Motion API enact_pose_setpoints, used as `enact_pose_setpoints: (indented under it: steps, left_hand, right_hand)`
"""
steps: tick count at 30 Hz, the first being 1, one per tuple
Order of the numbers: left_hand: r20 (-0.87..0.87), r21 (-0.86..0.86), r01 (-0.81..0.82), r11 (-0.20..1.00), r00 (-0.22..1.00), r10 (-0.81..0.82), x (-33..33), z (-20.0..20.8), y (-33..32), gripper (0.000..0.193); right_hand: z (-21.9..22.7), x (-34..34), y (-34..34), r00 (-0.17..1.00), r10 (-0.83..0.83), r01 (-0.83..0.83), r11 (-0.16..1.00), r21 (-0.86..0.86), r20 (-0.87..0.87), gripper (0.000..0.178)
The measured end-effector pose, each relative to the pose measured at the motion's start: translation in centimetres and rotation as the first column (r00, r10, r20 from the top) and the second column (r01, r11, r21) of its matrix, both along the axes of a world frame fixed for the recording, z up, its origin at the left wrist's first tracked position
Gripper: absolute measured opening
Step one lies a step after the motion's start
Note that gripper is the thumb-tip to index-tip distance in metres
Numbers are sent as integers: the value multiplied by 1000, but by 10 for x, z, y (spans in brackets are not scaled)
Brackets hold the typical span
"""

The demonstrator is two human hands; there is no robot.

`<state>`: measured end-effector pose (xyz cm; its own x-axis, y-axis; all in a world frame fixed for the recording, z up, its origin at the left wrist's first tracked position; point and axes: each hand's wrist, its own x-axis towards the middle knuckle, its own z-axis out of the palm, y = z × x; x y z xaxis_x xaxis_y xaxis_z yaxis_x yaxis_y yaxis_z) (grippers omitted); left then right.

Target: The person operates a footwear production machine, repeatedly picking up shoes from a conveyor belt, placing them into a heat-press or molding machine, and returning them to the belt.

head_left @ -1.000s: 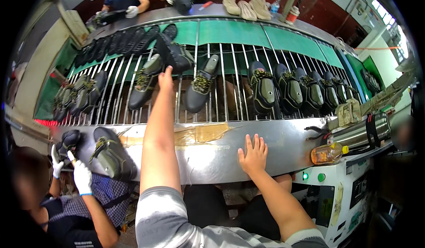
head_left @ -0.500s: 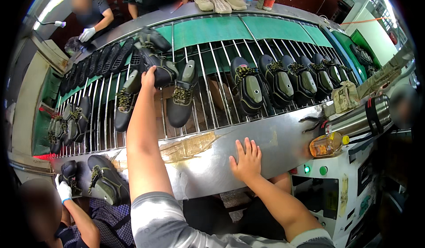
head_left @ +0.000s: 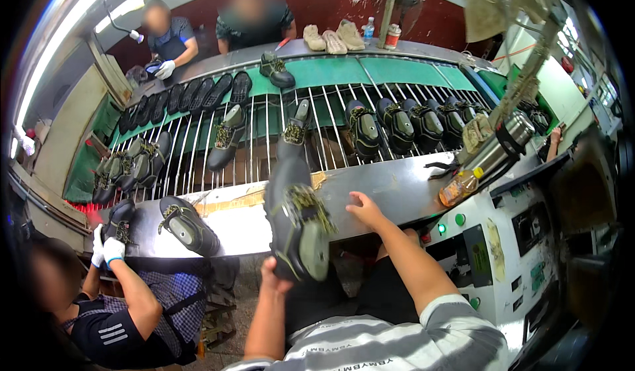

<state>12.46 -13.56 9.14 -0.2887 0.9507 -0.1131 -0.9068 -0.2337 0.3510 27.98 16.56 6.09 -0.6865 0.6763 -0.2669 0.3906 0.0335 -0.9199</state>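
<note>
My left hand (head_left: pixel 274 277) is closed around the heel end of a black lace-up shoe (head_left: pixel 286 224), lifted in front of my body over the near metal edge. Its black-and-yellow laces and the grey-green shoe last (head_left: pixel 313 246) inside it are slightly blurred. To the right of this shoe is my right hand (head_left: pixel 365 210), empty with fingers apart, above the metal ledge (head_left: pixel 390 192). Beyond the held shoe, two more black shoes rest on the rods, one at the left (head_left: pixel 226 139) and one partly covered (head_left: pixel 293 136).
A row of lasted shoes (head_left: pixel 399 125) lies at right on the rod conveyor (head_left: pixel 331 126); black soles (head_left: pixel 217 93) line its far left. A bottle of orange liquid (head_left: pixel 461 187) and a steel flask (head_left: pixel 506 142) are at right. A gloved co-worker (head_left: pixel 126 298) handles a shoe at left.
My left hand has drawn back from the rods toward my body with the black shoe. My right hand, earlier flat on the metal ledge, has lifted beside it. The view has shifted.
</note>
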Motion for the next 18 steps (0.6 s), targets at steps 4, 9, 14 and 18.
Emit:
enact_pose_setpoints:
  steps: [4, 9, 14, 18]
  left_hand:
    - [18, 90, 254, 963, 966, -257, 67, 18, -17, 95]
    - [-3, 265, 819, 510, 529, -848, 176, 93, 59, 101]
    - [-960, -36, 861, 508, 112, -258, 252, 95, 121, 46]
    - [-992, -60, 688, 723, -122, 34, 269, 50, 137, 21]
  right_hand:
    - [47, 59, -79, 782, 134, -433, 819, -375, -609, 70]
    - [110, 162, -129, 317, -187, -581, 737, -347, -930, 93]
    - [102, 307, -148, -84, -375, -218, 911, -351, -923, 101]
    - [132, 451, -212, -294, -522, 388, 701, -599, -801, 76]
